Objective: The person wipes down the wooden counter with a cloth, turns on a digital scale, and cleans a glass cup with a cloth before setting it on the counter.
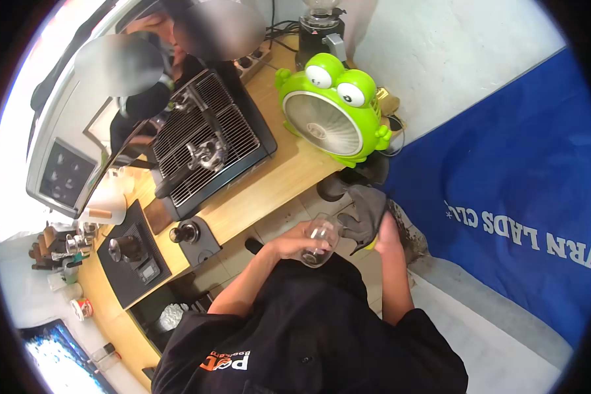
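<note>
My left hand (295, 242) is closed around a clear glass (319, 244), held tilted in front of my black shirt. Just to its right, a dark grey cloth (366, 213) hangs from my right hand (388, 234), whose fingers are partly hidden behind it. The cloth's left edge is close to the glass rim; I cannot tell whether they touch. A bit of yellow shows at the cloth's lower edge beside the right palm.
On the wooden counter (256, 200) stand an espresso machine with a drip grate (233, 125), a portafilter (207, 156), a tamper (189, 232), a scale (149, 271) and a green frog-shaped fan (323, 123). A grinder (321, 36) stands behind. A blue banner (499, 177) hangs at right.
</note>
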Demonstrator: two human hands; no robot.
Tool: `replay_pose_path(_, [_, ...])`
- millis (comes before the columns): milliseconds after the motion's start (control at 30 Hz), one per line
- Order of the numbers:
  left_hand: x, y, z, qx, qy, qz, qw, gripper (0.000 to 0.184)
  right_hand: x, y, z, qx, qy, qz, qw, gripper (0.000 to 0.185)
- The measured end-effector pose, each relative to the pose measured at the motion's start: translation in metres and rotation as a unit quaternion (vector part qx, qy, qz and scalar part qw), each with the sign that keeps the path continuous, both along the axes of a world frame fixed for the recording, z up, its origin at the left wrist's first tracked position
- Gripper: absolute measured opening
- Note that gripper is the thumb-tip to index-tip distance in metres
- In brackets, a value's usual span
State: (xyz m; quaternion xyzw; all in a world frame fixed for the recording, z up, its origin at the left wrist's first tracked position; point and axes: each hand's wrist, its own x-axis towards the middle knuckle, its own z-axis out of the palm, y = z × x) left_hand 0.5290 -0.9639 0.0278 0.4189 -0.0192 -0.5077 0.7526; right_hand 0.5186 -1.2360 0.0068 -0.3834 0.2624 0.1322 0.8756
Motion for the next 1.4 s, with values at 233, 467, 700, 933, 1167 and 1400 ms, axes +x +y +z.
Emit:
replay_pose_path(233, [-0.018,0.038,0.038,0.181,-0.185,-0.041,0.965,0.065,0.046,0.070,0.047,-0.395,-0.330,0.502,0.696,0.030])
replay_pose_path(467, [-0.026,0.060,0.063,0.221,-0.192,0.049,0.955,0.057,0.074,0.132,0.081,-0.480,-0.388,0.563,0.550,0.023])
replay_pose_path(700, [-0.042,0.081,0.047,0.152,-0.123,0.102,0.975,0.051,0.086,0.141,0.059,-0.316,-0.458,0.577,0.598,0.020])
replay_pose_path(933, [-0.028,0.085,0.068,0.244,-0.207,0.042,0.946,0.052,0.079,0.167,0.063,-0.511,-0.399,0.586,0.486,0.033])
replay_pose_path(1167, [-0.030,0.096,0.062,0.220,-0.183,0.057,0.956,0.061,0.086,0.158,0.055,-0.431,-0.424,0.575,0.551,0.039])
replay_pose_path(1400, [-0.025,0.091,0.071,0.229,-0.249,0.011,0.941,0.060,0.098,0.131,0.069,-0.199,-0.275,0.681,0.649,0.028])
